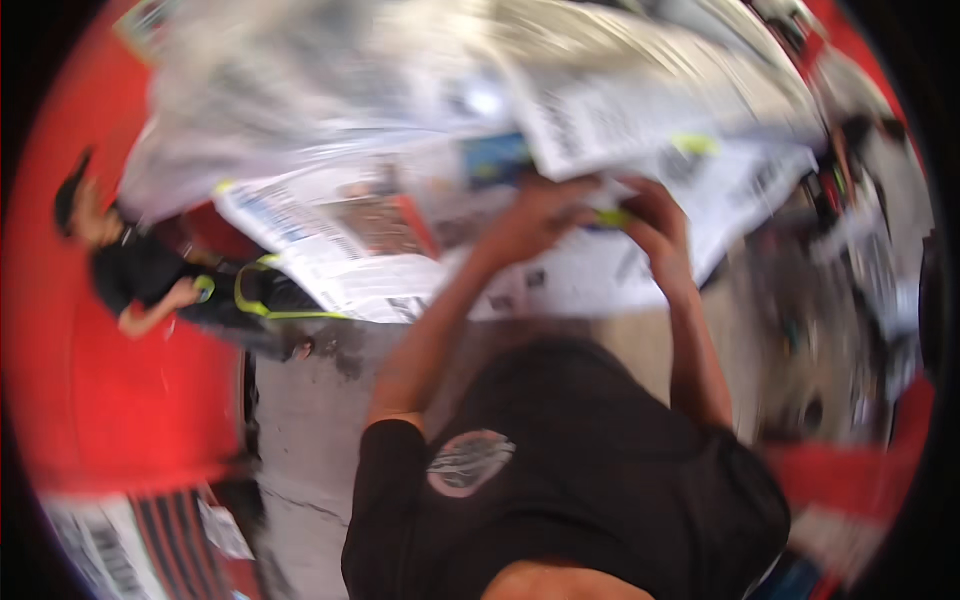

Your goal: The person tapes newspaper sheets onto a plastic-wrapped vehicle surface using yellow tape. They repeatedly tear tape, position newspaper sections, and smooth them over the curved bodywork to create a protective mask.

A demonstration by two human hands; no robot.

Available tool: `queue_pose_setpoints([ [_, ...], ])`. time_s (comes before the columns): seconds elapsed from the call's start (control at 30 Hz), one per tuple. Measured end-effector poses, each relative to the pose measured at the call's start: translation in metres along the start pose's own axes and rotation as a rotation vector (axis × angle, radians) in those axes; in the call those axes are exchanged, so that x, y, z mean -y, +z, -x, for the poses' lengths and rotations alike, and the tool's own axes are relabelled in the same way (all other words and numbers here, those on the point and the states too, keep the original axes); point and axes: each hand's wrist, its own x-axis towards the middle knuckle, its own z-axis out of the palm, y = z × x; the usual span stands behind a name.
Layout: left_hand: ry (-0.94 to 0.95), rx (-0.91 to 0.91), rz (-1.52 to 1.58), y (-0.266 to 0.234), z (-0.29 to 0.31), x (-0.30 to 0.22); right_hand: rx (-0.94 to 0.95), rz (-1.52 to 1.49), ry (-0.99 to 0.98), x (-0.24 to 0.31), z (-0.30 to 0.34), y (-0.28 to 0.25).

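Note:
Sheets of printed newspaper (370,275) hang in front of me, covering the lower part of a large bulky form. Both my hands are raised against them, close together and blurred. My left hand (535,220) is bent inward with its fingers drawn together at the edge of an upper newspaper flap (570,130); what they pinch is not clear. My right hand (660,225) curls opposite it, thumb and fingers closed on a small piece of yellow-green tape (610,217) between the hands. More yellow-green tape (694,145) sticks to the paper at upper right.
Pale, wrinkled sheeting (300,90) covers the form above the newspaper. At left, a person in black (150,265) holds a small green ring-shaped item (204,288) beside a yellow-green edged strip (250,295). Red walls (130,390) and grey floor (310,420) surround us; blurred clutter (810,350) stands right.

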Motion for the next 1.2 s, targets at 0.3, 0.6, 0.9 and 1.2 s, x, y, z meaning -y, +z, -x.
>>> queue_pose_setpoints([
  [0.3,-0.113,0.058,0.104,-0.003,-0.022,-0.031,-0.294,0.333,-0.432,0.007,0.016,0.007],
  [0.6,-0.147,0.042,0.149,0.022,-0.018,-0.032,-0.581,0.596,-0.46,-0.012,0.036,0.029],
  [0.9,0.055,0.148,-0.045,0.018,-0.028,-0.032,-0.601,0.452,-0.348,-0.028,0.029,0.041],
  [1.2,0.094,0.08,0.023,0.031,-0.034,-0.03,-0.568,0.444,-0.315,-0.011,0.039,0.019],
])
